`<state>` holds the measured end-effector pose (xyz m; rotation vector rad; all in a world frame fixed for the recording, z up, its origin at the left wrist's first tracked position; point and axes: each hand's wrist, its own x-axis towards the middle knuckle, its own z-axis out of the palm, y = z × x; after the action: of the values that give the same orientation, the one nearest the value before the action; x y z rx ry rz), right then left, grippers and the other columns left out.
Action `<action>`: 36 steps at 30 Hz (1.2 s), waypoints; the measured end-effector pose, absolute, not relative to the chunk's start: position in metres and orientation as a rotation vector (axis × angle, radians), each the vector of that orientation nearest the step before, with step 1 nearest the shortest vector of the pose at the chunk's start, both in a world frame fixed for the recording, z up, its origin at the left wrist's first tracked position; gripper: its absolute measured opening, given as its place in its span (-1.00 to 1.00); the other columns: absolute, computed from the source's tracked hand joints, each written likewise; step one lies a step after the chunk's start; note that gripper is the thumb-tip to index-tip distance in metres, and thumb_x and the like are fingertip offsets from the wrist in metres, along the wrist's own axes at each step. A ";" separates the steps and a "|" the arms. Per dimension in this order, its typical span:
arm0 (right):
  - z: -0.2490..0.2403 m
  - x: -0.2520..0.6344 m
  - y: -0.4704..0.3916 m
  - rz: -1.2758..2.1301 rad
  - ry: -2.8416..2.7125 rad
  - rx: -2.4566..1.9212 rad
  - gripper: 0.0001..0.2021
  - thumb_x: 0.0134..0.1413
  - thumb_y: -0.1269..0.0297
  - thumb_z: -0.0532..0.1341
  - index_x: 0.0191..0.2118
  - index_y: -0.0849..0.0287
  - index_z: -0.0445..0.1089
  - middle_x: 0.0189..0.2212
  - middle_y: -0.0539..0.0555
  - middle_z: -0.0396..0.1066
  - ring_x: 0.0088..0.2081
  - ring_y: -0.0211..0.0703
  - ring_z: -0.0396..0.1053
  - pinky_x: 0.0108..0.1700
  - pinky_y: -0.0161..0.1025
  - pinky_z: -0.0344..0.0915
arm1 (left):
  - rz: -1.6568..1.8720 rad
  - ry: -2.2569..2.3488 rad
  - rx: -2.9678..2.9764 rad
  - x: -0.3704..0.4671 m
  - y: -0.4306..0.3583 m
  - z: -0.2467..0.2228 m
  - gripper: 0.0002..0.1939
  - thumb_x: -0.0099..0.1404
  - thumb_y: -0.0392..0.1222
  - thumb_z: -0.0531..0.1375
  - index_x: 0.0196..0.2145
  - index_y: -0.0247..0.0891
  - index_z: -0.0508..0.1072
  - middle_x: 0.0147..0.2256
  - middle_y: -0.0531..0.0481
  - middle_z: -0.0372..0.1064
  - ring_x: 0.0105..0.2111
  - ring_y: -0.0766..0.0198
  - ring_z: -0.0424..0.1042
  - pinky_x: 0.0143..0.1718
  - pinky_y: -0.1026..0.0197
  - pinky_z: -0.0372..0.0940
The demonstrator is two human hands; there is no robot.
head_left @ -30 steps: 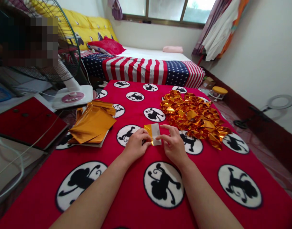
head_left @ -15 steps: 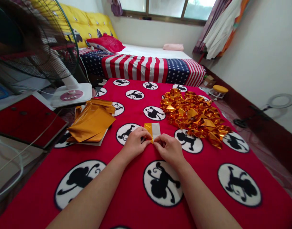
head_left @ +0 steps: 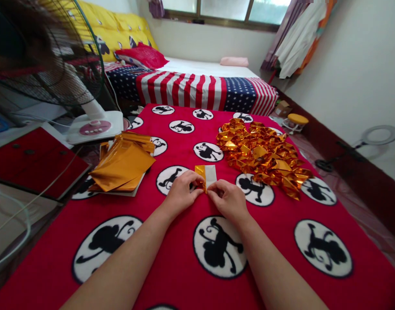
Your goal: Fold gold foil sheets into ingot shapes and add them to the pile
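Foil paper (head_left: 211,173), gold on its left part and pale on its right, lies in front of you in the head view, on the red cloth (head_left: 171,267) with its round monkey prints. To its left, well apart, you have a loose stack of gold sheets (head_left: 122,168), overlapping at uneven angles. To the right and farther off spreads a wide heap of folded gold foil (head_left: 262,153), its nearest pieces beyond your right hand (head_left: 228,199). Past the stack, on your left, stands a fan with a white base (head_left: 100,125), and a dark red panel (head_left: 38,161) sits below it. Beyond the far edge of the cloth is a bed (head_left: 184,90) with a striped and starred cover, and a yellow-topped stool (head_left: 297,118) stands on the floor to the right.

Your left hand (head_left: 182,189) is curled, thumb and forefinger brought close together and pinching the gold side at the near end of the paper. Your right hand's thumb and forefinger are pressed together on the near end too, just beside the left fingertips, with the other fingers folded in. The paper's far end sticks out flat beyond both hands.
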<state>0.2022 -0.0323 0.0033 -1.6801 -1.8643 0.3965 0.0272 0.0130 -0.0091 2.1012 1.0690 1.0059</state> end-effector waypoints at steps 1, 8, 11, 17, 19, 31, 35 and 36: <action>0.004 0.202 -0.032 0.406 -1.859 -1.688 -0.90 0.05 0.27 0.23 -0.37 0.05 0.51 -0.43 -0.04 0.52 -0.44 -0.24 0.39 -0.41 -0.32 0.13 | 1.006 1.075 2.104 0.027 0.013 -0.009 -0.75 0.07 -0.46 0.27 -0.28 -0.24 0.49 -0.29 0.00 0.41 -0.34 0.28 0.37 -0.24 0.21 0.29; 0.004 0.203 -0.031 0.478 -1.812 -1.719 -0.89 -0.01 0.27 0.25 -0.34 0.03 0.53 -0.49 -0.07 0.49 -0.50 -0.27 0.33 -0.44 -0.32 0.11 | 0.942 1.091 2.081 0.028 0.013 -0.007 -0.71 0.08 -0.49 0.24 -0.24 -0.25 0.52 -0.31 -0.01 0.42 -0.33 0.28 0.37 -0.24 0.21 0.29; 0.004 0.204 -0.031 0.485 -1.800 -1.712 -0.87 -0.03 0.30 0.24 -0.33 0.03 0.54 -0.49 -0.07 0.49 -0.50 -0.27 0.32 -0.45 -0.33 0.10 | 0.948 1.049 2.069 0.027 0.013 -0.006 -0.80 0.12 -0.48 0.22 -0.36 -0.25 0.55 -0.37 0.00 0.40 -0.34 0.29 0.38 -0.25 0.23 0.29; 0.005 0.204 -0.031 0.496 -1.801 -1.723 -0.88 0.00 0.29 0.24 -0.35 0.00 0.55 -0.43 -0.07 0.53 -0.46 -0.25 0.37 -0.43 -0.32 0.13 | 0.983 0.981 2.068 0.021 0.011 -0.003 -0.82 0.12 -0.46 0.19 -0.47 -0.25 0.55 -0.36 -0.02 0.42 -0.33 0.30 0.42 -0.26 0.26 0.31; 0.004 0.204 -0.030 0.497 -1.804 -1.716 -0.87 0.01 0.29 0.24 -0.35 0.00 0.56 -0.41 -0.07 0.54 -0.43 -0.24 0.39 -0.40 -0.32 0.16 | 0.950 0.977 2.114 0.018 0.010 -0.001 -0.77 0.09 -0.49 0.16 -0.47 -0.24 0.56 -0.33 -0.02 0.44 -0.30 0.29 0.43 -0.23 0.25 0.32; 0.003 0.204 -0.030 0.493 -1.800 -1.727 -0.87 -0.03 0.30 0.26 -0.34 -0.01 0.55 -0.45 -0.07 0.51 -0.44 -0.25 0.38 -0.41 -0.33 0.15 | 0.867 1.019 2.245 0.015 0.006 0.004 -0.91 0.08 -0.34 0.29 -0.39 -0.25 0.52 -0.30 -0.03 0.44 -0.27 0.24 0.42 -0.18 0.20 0.33; 0.001 0.204 -0.030 0.510 -1.789 -1.723 -0.86 -0.05 0.31 0.26 -0.32 0.01 0.55 -0.48 -0.07 0.49 -0.46 -0.26 0.36 -0.44 -0.34 0.12 | 0.879 1.041 2.264 0.015 0.006 0.005 -0.91 0.14 -0.32 0.27 -0.34 -0.23 0.52 -0.30 -0.03 0.46 -0.28 0.24 0.42 -0.19 0.20 0.32; 0.001 0.204 -0.030 0.514 -1.780 -1.724 -0.86 -0.05 0.31 0.26 -0.32 0.01 0.54 -0.49 -0.08 0.48 -0.47 -0.26 0.35 -0.45 -0.34 0.12 | 0.891 1.035 2.262 0.015 0.007 0.004 -0.93 0.16 -0.31 0.26 -0.35 -0.23 0.52 -0.30 -0.03 0.46 -0.29 0.25 0.42 -0.19 0.21 0.32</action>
<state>0.2040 -0.0301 0.0006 -1.7238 -1.7803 0.5145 0.0154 0.0068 0.0043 2.2616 1.0351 0.8908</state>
